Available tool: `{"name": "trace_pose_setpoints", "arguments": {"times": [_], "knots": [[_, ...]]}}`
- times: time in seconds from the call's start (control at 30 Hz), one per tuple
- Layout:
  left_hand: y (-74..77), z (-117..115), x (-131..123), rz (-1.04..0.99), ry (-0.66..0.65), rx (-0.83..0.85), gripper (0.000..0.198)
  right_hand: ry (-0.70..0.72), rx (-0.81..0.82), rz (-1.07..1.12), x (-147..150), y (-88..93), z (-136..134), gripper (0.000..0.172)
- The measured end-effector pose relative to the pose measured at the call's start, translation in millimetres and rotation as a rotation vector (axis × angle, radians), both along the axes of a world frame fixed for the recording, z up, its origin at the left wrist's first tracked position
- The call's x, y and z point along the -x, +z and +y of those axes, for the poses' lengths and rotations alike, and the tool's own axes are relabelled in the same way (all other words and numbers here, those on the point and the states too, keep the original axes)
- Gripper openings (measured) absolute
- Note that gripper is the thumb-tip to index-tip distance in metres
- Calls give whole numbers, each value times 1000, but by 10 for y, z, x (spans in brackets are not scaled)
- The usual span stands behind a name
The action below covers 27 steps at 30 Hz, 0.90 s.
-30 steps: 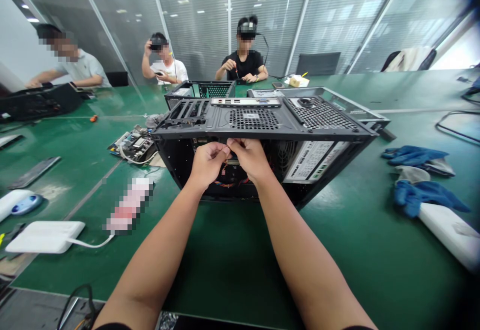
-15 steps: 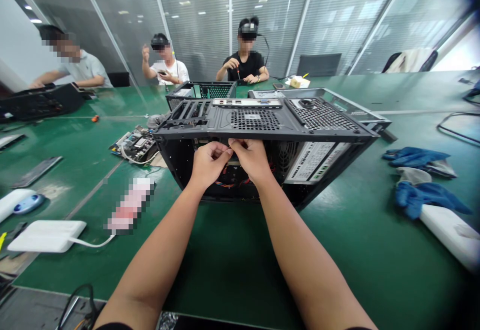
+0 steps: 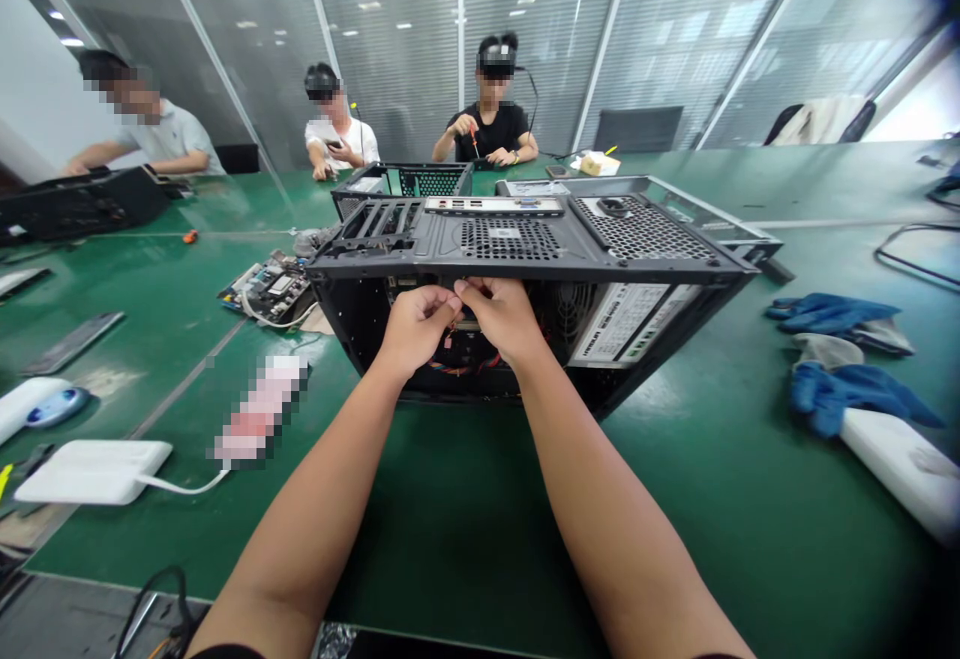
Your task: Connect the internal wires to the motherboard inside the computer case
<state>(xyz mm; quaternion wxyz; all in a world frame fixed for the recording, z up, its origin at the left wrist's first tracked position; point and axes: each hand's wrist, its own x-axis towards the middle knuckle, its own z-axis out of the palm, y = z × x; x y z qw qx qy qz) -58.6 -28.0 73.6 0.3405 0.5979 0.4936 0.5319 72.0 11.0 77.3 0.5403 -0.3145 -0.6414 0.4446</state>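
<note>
A black computer case [image 3: 450, 264] stands on the green table with its side open towards me and its rear panel facing up. Inside the opening, just under the top edge, my left hand [image 3: 420, 327] has thumb and fingers pinched together. Right beside it, my right hand [image 3: 501, 311] is closed too, its fingers partly hidden behind the case edge. Whatever lies between the fingertips is too small to make out. Below the hands run coloured wires [image 3: 457, 369]. The power supply [image 3: 626, 324], with a white label, sits at the right inside the case.
On the left of the table [image 3: 750, 499] lie a circuit board [image 3: 274, 287], a white power bank [image 3: 94, 471] cabled to a phone, and a mouse [image 3: 56, 406]. Blue gloves [image 3: 855, 394] are at the right. Behind the case stand other case frames [image 3: 420, 179]; several people sit beyond.
My hands have barely shifted, staying pinched inside the case. Across the table, the person in white has lowered a raised hand to the tabletop.
</note>
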Motion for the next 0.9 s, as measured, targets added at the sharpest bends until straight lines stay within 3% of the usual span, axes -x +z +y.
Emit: {"name": "trace_pose_setpoints", "arguments": {"times": [0.2,0.47,0.9], "knots": [[9,2,-7,-44,-16,15,20,-23,-11,12,10,-27,20,22],[-92,55,32,102,37,-62,23,-112,-12,3,13,-73,61,18],[-83,77,106,266,-42,-100,25,-28,0,1,6,-13,11,22]]}}
